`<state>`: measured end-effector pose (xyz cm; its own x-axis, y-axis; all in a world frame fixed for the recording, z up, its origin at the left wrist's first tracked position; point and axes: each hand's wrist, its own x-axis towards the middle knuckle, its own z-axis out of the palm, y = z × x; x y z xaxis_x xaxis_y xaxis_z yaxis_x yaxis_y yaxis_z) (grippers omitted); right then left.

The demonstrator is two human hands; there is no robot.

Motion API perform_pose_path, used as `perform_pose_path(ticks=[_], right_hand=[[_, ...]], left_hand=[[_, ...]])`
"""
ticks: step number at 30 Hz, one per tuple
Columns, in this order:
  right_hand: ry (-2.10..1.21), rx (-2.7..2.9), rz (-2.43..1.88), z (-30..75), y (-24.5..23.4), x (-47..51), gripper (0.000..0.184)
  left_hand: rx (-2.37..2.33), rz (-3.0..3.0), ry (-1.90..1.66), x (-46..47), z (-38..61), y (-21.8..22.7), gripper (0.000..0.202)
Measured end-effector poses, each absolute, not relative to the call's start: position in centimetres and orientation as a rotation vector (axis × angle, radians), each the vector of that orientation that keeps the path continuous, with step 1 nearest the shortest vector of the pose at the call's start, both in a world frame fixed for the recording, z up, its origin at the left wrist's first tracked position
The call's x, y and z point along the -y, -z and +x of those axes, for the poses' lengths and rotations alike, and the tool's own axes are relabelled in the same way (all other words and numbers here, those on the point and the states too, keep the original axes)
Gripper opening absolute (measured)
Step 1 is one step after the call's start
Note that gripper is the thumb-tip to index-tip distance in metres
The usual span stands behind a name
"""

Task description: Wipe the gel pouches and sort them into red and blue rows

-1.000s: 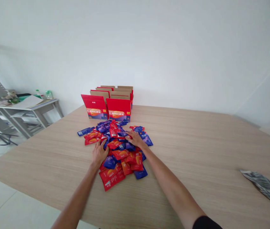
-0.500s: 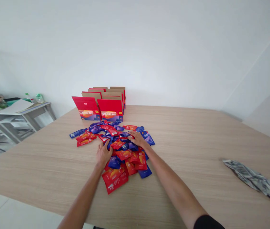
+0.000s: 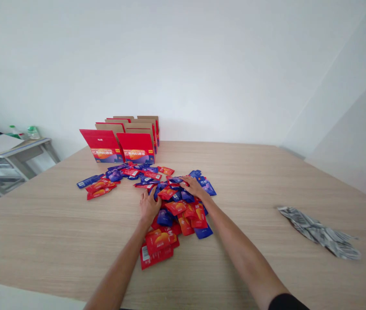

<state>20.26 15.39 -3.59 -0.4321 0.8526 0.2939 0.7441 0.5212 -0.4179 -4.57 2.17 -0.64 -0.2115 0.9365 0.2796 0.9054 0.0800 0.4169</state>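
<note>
A heap of red and blue pouches (image 3: 176, 207) lies on the table. My left hand (image 3: 149, 205) presses against the heap's left side, its fingers apart. On the far right of the heap rests my right hand (image 3: 193, 187), with fingers spread over the pouches and the tips partly hidden. The pouches sit between both hands, and neither hand is closed round one. A blue pouch (image 3: 206, 186) lies just beyond my right hand. At the near end, a red pouch (image 3: 157, 256) lies flat, partly under another.
Several red cartons with raised flaps (image 3: 136, 148) stand at the back left. More loose pouches (image 3: 102, 186) are strewn before them. A crumpled striped cloth (image 3: 320, 232) lies on the right of the wooden table (image 3: 250, 172). A side desk (image 3: 24, 148) stands at the far left.
Both hands have pushed the heap to the right, so it lies farther from the loose pouches near the cartons. The camera view has turned a little to the right.
</note>
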Motion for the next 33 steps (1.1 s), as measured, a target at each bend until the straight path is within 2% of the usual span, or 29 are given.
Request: perform_pose_path(ticks=[22, 29, 33], right_hand=[[-0.259, 2.207, -1.366, 37.1, 3.4, -14.8, 0.048], [-0.184, 2.156, -1.379, 38.1, 2.2, -14.1, 0.046], [-0.085, 2.001, -1.399, 37.8, 1.2, -12.9, 0.053]], left_hand=[[-2.058, 1.953, -0.852, -4.5, 10.8, 0.9, 0.056], [-1.812, 2.009, -0.737, -5.6, 9.3, 0.8, 0.074], [-1.726, 2.095, -0.587, -4.2, 5.6, 0.9, 0.069]])
